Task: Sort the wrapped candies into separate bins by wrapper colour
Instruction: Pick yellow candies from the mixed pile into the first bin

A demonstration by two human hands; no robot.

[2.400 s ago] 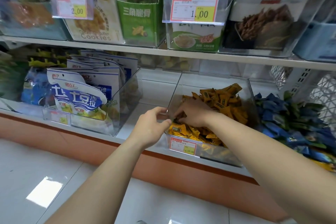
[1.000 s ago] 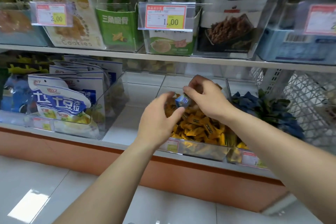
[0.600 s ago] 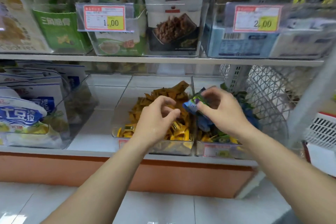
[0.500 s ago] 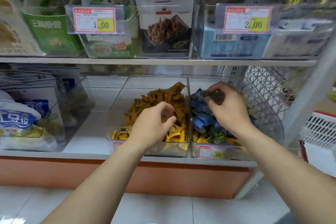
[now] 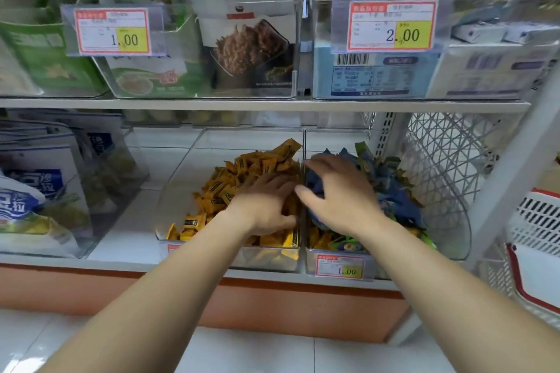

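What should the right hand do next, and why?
Probably the right hand should dip to the front of the blue bin and pinch one yellow candy. The hand looks empty, and yellow wrappers lie there under the blue candies. They belong in the yellow bin beside it.

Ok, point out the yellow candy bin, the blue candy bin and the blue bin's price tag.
yellow candy bin [image 5: 178, 197], head view, bare clear left wall.
blue candy bin [image 5: 333, 141], head view, clear back wall.
price tag [image 5: 339, 267], head view, middle of the label.
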